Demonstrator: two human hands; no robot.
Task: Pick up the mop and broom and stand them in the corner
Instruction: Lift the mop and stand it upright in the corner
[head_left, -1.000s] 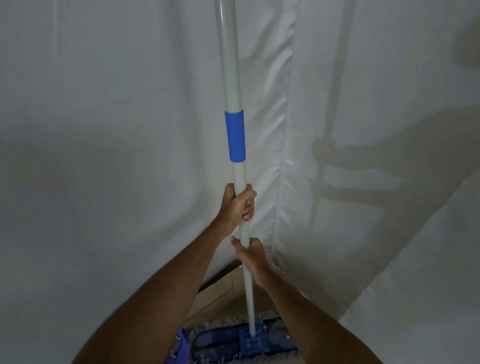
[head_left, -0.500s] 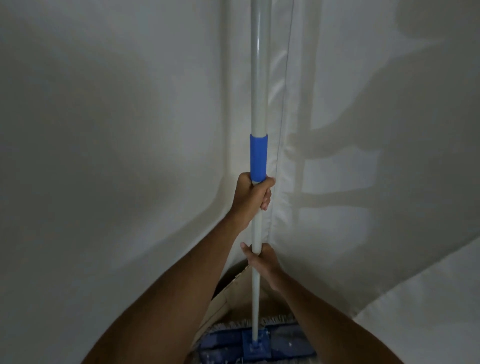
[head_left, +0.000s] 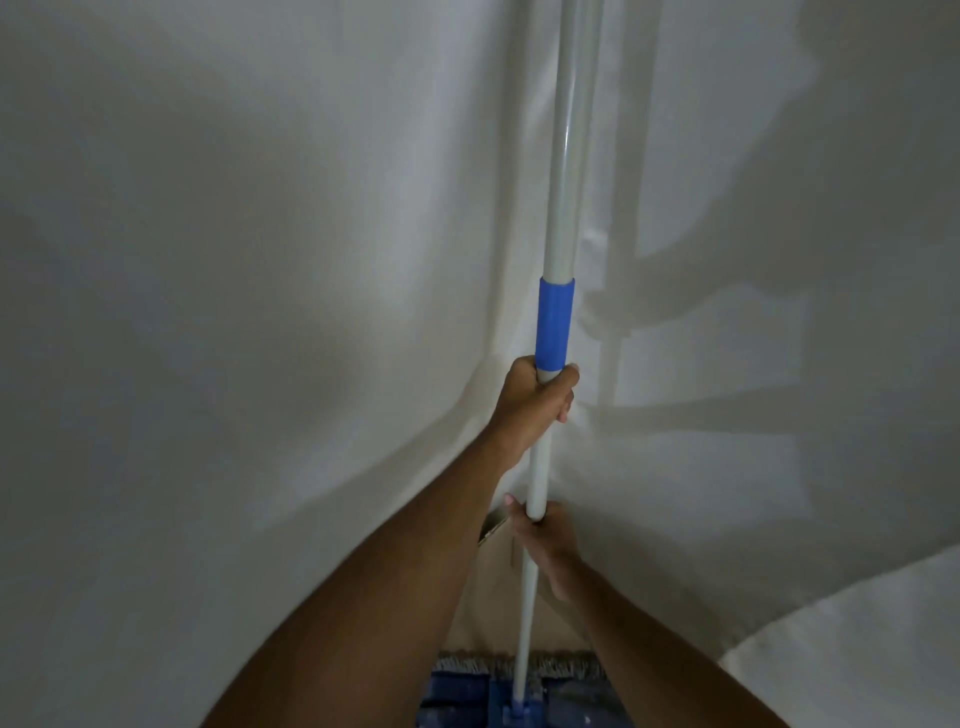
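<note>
Left side: one white fabric sheet (head_left: 234, 312) hangs as a wall, creased, dim light. One bare forearm runs up from bottom-left to the left hand (head_left: 535, 402), upper of the two hands. Its fingers (head_left: 563, 387) are wrapped fully round the mop pole, closed tight, thumb side touching the lower edge of the blue sleeve.

Centre: one mop (head_left: 558, 208), upright, near vertical, pole pale grey-white and running out of frame at top. One blue sleeve (head_left: 555, 322) on the pole just above the left hand. One mop head (head_left: 467, 696) at bottom edge, flat, blue with grey fringe, resting on the floor (head_left: 493, 597), which is tan and shows only in a small wedge between the arms. Pole joins the head at a blue bracket. The mop stands right at the seam where the two sheets meet, i.e. in the corner.

Right hand (head_left: 548, 545) is lower on the pole, well below the left hand, gripping from the right; fingers curled closed round the pole, thumb tip visible on the left of it.

Right side: second white fabric sheet (head_left: 779, 467), with shadows of pole and arms cast on it. Count: two hands, one mop, two sheets. Broom not in view.
</note>
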